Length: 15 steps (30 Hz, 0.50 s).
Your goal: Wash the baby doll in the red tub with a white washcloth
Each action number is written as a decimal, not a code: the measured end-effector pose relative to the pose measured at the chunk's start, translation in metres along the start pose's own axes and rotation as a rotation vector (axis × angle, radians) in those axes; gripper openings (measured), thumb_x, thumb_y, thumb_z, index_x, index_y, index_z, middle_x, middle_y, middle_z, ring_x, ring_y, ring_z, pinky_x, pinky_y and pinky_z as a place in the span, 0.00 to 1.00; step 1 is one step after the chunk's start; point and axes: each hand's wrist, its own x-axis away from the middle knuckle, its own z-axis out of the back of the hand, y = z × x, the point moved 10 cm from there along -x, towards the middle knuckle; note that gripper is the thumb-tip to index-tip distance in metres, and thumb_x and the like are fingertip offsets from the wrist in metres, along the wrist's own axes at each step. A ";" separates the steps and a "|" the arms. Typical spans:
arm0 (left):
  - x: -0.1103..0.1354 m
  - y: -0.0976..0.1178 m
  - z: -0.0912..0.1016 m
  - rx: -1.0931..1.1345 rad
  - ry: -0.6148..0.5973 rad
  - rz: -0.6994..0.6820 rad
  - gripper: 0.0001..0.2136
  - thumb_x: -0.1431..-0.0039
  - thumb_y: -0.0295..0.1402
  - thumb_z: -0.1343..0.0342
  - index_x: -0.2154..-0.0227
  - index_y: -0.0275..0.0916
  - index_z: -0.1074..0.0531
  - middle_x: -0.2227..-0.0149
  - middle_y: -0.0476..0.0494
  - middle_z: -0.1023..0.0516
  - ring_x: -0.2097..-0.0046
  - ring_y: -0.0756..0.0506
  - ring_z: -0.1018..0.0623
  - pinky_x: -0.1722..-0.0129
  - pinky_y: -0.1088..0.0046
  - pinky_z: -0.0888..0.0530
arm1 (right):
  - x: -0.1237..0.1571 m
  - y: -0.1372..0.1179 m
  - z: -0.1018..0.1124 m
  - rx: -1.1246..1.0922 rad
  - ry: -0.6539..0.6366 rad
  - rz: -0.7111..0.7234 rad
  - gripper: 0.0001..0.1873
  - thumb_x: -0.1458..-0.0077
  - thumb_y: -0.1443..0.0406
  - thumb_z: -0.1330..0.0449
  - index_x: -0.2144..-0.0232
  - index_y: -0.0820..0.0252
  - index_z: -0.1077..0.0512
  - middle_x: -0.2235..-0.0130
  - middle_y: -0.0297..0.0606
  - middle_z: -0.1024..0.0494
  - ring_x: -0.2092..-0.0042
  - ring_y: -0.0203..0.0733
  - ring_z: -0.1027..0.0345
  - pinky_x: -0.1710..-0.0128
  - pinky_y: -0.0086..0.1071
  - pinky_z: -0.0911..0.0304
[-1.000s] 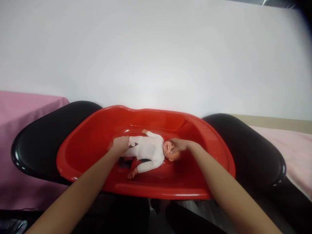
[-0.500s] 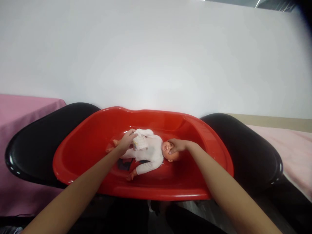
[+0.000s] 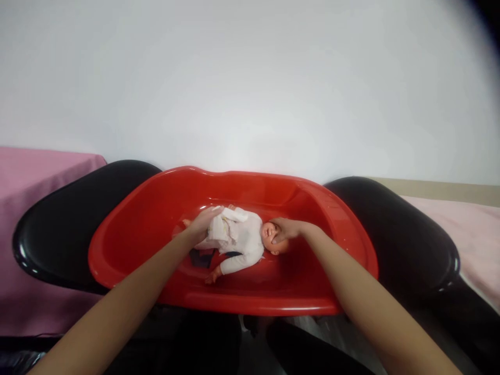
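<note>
A baby doll (image 3: 250, 238) in a white long-sleeved outfit lies on its back inside a red baby bathtub (image 3: 250, 306), head to the right. My left hand (image 3: 203, 221) grips a white cloth (image 3: 219, 233) with small coloured prints over the doll's lower body; some of its fingers are hidden. Around the top of the doll's head, my right hand (image 3: 288, 229) is closed, its thumb by the face. The doll's near arm rests out to the side, and part of its legs is hidden behind my left hand and forearm.
Under the doll a dark flat piece (image 3: 202, 258) shows in the tub. Black rounded ledges flank the tub, one on the left (image 3: 70, 224) and one on the right (image 3: 394, 234). Pink cloths cover surfaces at both sides, and a white wall (image 3: 250, 94) stands behind.
The white cloth has spread lower and wider over the doll's belly and legs, with my left hand flatter against it. My right hand stays on the doll's head. The view has shifted slightly.
</note>
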 end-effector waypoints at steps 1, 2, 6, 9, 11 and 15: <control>-0.001 -0.001 0.008 -0.134 0.074 -0.040 0.18 0.50 0.46 0.39 0.63 0.37 0.31 0.67 0.44 0.25 0.64 0.42 0.24 0.61 0.65 0.28 | 0.000 -0.002 0.001 0.017 0.018 0.007 0.35 0.61 0.56 0.30 0.51 0.59 0.31 0.51 0.45 0.27 0.52 0.51 0.32 0.55 0.36 0.36; -0.001 0.001 0.015 -0.284 0.153 -0.086 0.17 0.51 0.44 0.38 0.65 0.38 0.31 0.70 0.47 0.27 0.65 0.43 0.25 0.61 0.65 0.29 | 0.000 -0.005 0.001 0.038 0.033 0.023 0.35 0.61 0.55 0.30 0.50 0.58 0.32 0.50 0.45 0.27 0.51 0.52 0.33 0.54 0.37 0.37; 0.002 0.015 0.009 -0.670 0.212 -0.346 0.09 0.46 0.38 0.42 0.64 0.39 0.30 0.68 0.46 0.27 0.61 0.41 0.26 0.52 0.62 0.33 | -0.001 -0.032 -0.005 0.189 0.102 0.092 0.39 0.56 0.52 0.33 0.42 0.56 0.37 0.44 0.47 0.33 0.43 0.56 0.40 0.43 0.45 0.46; 0.009 0.023 -0.016 -0.666 0.038 -0.564 0.12 0.42 0.36 0.47 0.58 0.38 0.27 0.56 0.39 0.25 0.51 0.38 0.28 0.45 0.62 0.37 | -0.003 -0.057 -0.015 0.314 0.167 0.161 0.42 0.53 0.51 0.35 0.38 0.56 0.42 0.39 0.48 0.38 0.38 0.56 0.47 0.38 0.50 0.56; 0.013 0.020 -0.026 -0.652 -0.043 -0.626 0.15 0.41 0.35 0.48 0.53 0.38 0.26 0.49 0.37 0.27 0.44 0.37 0.31 0.40 0.63 0.42 | -0.005 -0.070 -0.026 0.386 0.172 0.212 0.43 0.51 0.51 0.36 0.36 0.54 0.44 0.36 0.47 0.42 0.37 0.56 0.49 0.36 0.52 0.60; 0.014 -0.010 -0.047 -0.755 -0.286 -0.618 0.20 0.46 0.33 0.44 0.48 0.43 0.27 0.41 0.42 0.30 0.36 0.37 0.38 0.36 0.64 0.48 | -0.013 -0.071 -0.047 0.578 0.125 0.215 0.49 0.53 0.57 0.33 0.34 0.56 0.50 0.32 0.50 0.49 0.33 0.59 0.57 0.37 0.59 0.63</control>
